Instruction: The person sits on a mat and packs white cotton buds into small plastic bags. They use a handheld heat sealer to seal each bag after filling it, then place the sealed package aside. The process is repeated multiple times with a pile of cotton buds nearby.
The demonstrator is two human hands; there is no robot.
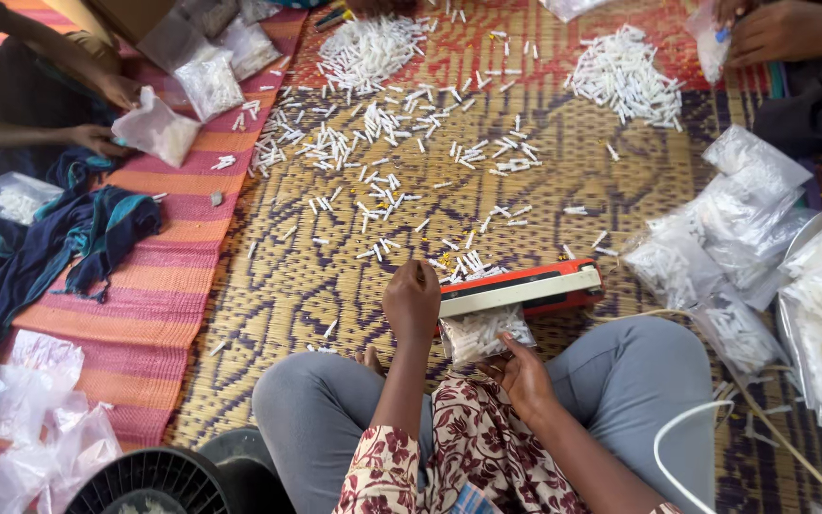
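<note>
A heat sealer [522, 287] lies on the woven mat [563, 171] just in front of the person's knees, with a filled plastic bag [483, 333] under its arm. Loose small tubes [382, 162] lie scattered on the mat beyond it. Filled bags [725, 238] are piled to its right, and empty bags [35, 419] lie at the near left.

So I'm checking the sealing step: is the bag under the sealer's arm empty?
No: the clear bag under the red and white sealer holds small white pieces, steadied by the right hand.

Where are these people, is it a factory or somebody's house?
Probably a home floor used as a small packing workshop: people sit on a woven patterned mat, amid scattered small white tubes, filled clear plastic bags, and an orange-and-white heat sealer.
</note>
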